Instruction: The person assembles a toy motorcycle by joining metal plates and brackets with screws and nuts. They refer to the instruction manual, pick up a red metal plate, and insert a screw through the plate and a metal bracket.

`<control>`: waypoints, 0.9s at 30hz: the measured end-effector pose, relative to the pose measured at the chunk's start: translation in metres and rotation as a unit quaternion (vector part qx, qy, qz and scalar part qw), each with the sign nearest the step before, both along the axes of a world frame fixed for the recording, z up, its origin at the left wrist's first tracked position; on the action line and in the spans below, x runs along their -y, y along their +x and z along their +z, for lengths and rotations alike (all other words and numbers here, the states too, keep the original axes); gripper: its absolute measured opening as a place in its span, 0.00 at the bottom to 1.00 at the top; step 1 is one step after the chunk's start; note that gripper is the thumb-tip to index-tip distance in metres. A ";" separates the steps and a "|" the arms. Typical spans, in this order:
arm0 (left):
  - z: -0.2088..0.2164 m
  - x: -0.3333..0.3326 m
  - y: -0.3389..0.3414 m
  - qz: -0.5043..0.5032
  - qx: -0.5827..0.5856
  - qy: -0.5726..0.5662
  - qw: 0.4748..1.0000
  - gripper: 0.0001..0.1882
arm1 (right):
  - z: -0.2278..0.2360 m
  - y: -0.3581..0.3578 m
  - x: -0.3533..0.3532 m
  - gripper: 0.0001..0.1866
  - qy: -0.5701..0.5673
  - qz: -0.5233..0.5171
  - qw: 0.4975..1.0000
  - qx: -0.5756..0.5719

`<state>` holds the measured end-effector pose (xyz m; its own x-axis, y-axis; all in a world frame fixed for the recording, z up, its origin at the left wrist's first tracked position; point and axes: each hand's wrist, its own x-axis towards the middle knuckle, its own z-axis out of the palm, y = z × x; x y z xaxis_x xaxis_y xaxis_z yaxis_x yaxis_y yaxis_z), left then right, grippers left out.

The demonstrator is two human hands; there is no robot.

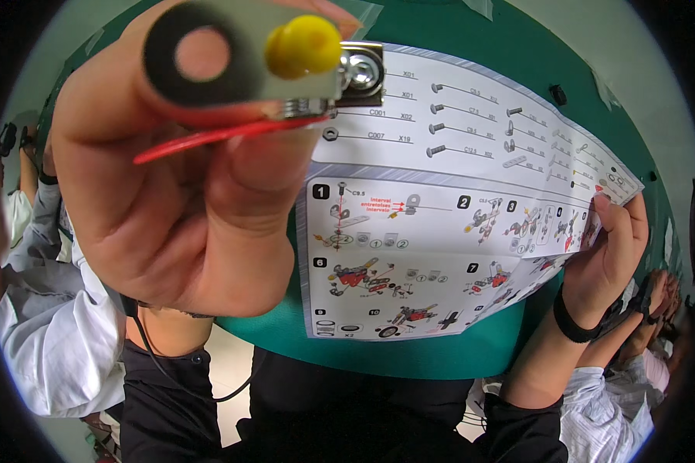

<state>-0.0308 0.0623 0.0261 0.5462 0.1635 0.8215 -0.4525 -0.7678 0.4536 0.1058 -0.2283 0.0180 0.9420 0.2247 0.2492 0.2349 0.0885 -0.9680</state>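
Close to the camera, my left hand (pixel 181 208) pinches a small model assembly between thumb and fingers. It has a shiny metal plate (pixel 249 73) with a dark-edged round hole, a yellow knob (pixel 307 48), a thin red piece (pixel 216 139) underneath, and a bolt (pixel 361 71) in a bracket at its right end. My right hand (pixel 614 251) grips the right edge of a creased paper instruction sheet (pixel 432 185), thumb on top. The sheet shows drawn screws, nuts and numbered assembly steps. The assembly and my left hand cover its upper left corner.
Beneath the sheet lies a green round-edged table (pixel 363 363). A small black part (pixel 557 94) and a clear plastic piece (pixel 480 8) rest on its far side. Other people sit at both sides, a white sleeve (pixel 62 347) at left and hands (pixel 660 293) at right. A black cable (pixel 158 359) hangs by my left arm.
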 end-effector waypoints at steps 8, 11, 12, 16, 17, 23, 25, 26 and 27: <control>0.003 -0.002 -0.002 0.006 -0.009 0.012 1.000 0.24 | 0.004 -0.004 -0.009 0.14 0.011 -0.020 1.000 0.003; 0.002 -0.003 -0.003 0.008 -0.014 0.013 1.000 0.24 | 0.000 -0.001 -0.002 0.15 0.006 -0.008 1.000 0.005; 0.003 -0.002 -0.003 0.009 -0.019 0.014 1.000 0.24 | -0.001 0.000 0.000 0.17 0.002 0.002 1.000 0.007; 0.002 -0.003 -0.001 0.005 -0.006 0.023 1.000 0.23 | -0.001 0.000 0.000 0.17 -0.004 -0.002 1.000 0.006; 0.002 -0.003 -0.001 0.006 0.000 0.024 1.000 0.22 | -0.001 0.000 -0.001 0.17 -0.002 0.001 1.000 0.006; 0.003 0.001 -0.001 0.018 0.003 0.035 0.999 0.22 | -0.001 0.000 0.001 0.17 0.003 0.006 1.000 0.001; 0.003 0.001 -0.001 0.026 0.004 0.045 0.999 0.21 | -0.002 0.000 0.002 0.16 0.001 0.005 1.000 0.000; 0.003 -0.001 -0.003 0.020 -0.002 0.046 0.999 0.21 | -0.001 0.000 0.002 0.16 0.003 0.006 1.000 0.002; 0.003 -0.002 -0.003 0.013 -0.008 0.047 0.999 0.21 | -0.001 -0.001 0.002 0.16 0.004 0.006 1.000 0.003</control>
<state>-0.0341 0.0641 0.0293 0.5558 0.1008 0.8252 -0.4244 -0.8191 0.3859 0.1052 -0.2300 0.0169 0.9380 0.2337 0.2560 0.2390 0.0986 -0.9660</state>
